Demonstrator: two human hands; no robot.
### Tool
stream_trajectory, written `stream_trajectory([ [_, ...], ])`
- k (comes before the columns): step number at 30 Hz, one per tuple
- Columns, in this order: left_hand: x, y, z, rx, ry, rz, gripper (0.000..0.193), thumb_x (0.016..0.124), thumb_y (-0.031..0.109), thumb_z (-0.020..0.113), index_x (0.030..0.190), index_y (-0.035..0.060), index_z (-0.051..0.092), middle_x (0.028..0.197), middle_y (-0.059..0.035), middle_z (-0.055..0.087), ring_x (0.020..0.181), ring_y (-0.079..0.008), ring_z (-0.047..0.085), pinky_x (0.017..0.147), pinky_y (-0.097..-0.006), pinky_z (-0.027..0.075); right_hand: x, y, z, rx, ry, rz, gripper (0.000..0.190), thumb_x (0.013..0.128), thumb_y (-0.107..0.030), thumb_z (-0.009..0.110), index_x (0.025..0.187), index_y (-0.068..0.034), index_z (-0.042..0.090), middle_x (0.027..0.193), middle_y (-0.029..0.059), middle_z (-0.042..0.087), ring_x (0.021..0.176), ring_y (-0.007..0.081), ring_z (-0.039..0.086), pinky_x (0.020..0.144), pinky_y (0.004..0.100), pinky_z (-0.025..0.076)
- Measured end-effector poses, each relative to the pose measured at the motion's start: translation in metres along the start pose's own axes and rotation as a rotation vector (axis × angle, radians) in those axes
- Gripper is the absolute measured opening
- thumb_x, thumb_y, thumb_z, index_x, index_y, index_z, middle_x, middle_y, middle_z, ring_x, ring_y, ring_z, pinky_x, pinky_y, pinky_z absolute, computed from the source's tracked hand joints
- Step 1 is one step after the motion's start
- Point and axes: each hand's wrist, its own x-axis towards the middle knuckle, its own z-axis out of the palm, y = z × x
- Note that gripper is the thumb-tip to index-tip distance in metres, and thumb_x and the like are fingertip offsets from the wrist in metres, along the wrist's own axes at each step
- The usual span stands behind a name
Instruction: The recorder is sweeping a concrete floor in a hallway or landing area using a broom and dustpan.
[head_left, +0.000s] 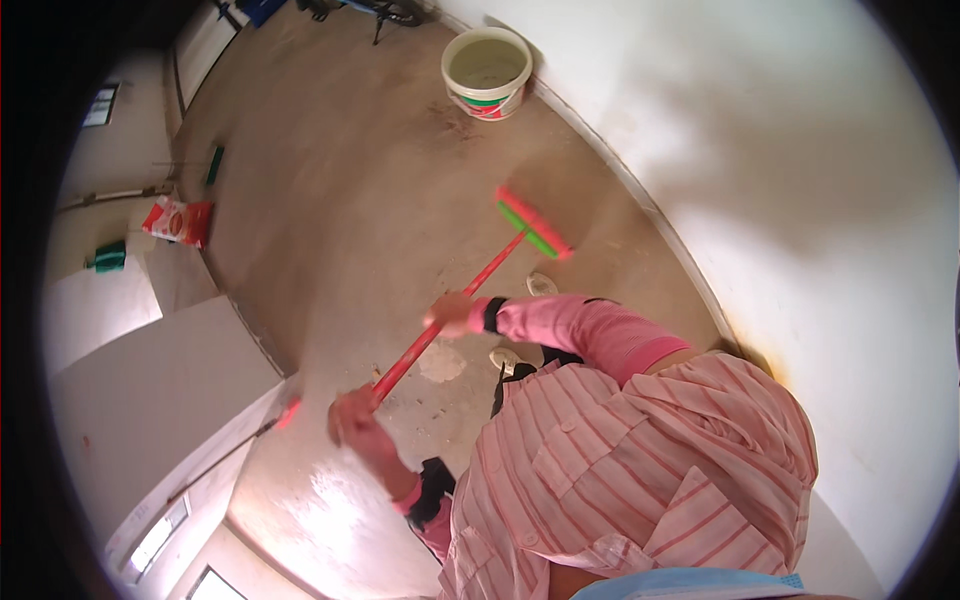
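Observation:
A broom (531, 223) with a green head and pink-red bristles stretches across the middle of the head view, its bristle end toward the wall. Its red handle (409, 358) slants down to the left. Near the handle's top end, my left hand (356, 420) is closed around it, slightly blurred. Farther down the shaft, my right hand (450, 313) grips it below a black wristband. The broom head is over the concrete floor (337, 187); whether the bristles touch it, I cannot tell. My shoes (541, 283) show beside the right forearm.
A white bucket (486, 96) of cloudy liquid stands against the white wall (750, 172). Small debris (424, 431) and a pale patch (442, 361) mark the floor. At left are a red bag (178, 221) and another red-ended broom (289, 412). A bicycle (386, 11) is partly visible.

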Motion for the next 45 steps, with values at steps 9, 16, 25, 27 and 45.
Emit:
stream_trajectory([
  [9,-0.061,0.069,-0.009,0.258,0.141,0.263,0.035,0.088,0.014,0.04,0.055,0.006,0.033,0.048,-0.005,0.033,0.047,-0.0154,0.035,0.057,-0.0349,0.041,0.011,-0.1,0.037,0.095,-0.143,-0.309,0.011,0.065,-0.018,0.056,0.071,-0.008,0.058,0.069,0.014,0.058,0.071,0.0348,0.057,0.06,0.044,0.043],
  [16,-0.057,0.015,-0.018,0.139,0.224,0.037,0.031,0.085,0.01,0.042,0.055,0.0023,0.037,0.055,-0.007,0.04,0.055,-0.0179,0.041,0.067,-0.0381,0.043,0.002,-0.029,0.018,-0.093,-0.125,-0.152,0.01,0.065,-0.018,0.055,0.069,-0.009,0.056,0.068,0.014,0.057,0.07,0.035,0.057,0.059,0.0456,0.042],
  [25,-0.107,-0.004,-0.131,-0.103,0.46,0.098,0.033,0.088,0.01,0.042,0.057,0.0017,0.04,0.059,-0.0071,0.044,0.059,-0.0162,0.041,0.066,-0.0341,0.041,0.039,-0.071,0.137,-0.116,-0.268,-0.269,0.01,0.066,-0.021,0.055,0.071,-0.012,0.054,0.064,0.0112,0.057,0.065,0.0325,0.057,0.055,0.0443,0.04],
  [27,-0.117,0.024,-0.146,0.153,0.555,0.13,0.037,0.089,0.012,0.04,0.054,0.0031,0.032,0.055,-0.0075,0.041,0.053,-0.0154,0.038,0.061,-0.0339,0.042,0.049,-0.106,0.18,-0.015,-0.291,-0.359,0.01,0.065,-0.018,0.055,0.073,-0.012,0.056,0.066,0.0112,0.058,0.066,0.0323,0.057,0.056,0.0437,0.041],
  [45,-0.022,-0.041,-0.113,-0.203,0.315,0.103,0.028,0.086,0.008,0.049,0.06,-0.0012,0.048,0.065,-0.0065,0.052,0.061,-0.0141,0.048,0.059,-0.0275,0.039,0.12,-0.026,0.041,-0.317,-0.319,-0.375,0.011,0.068,-0.02,0.054,0.067,-0.009,0.053,0.059,0.0135,0.054,0.061,0.0351,0.055,0.054,0.0458,0.04],
])
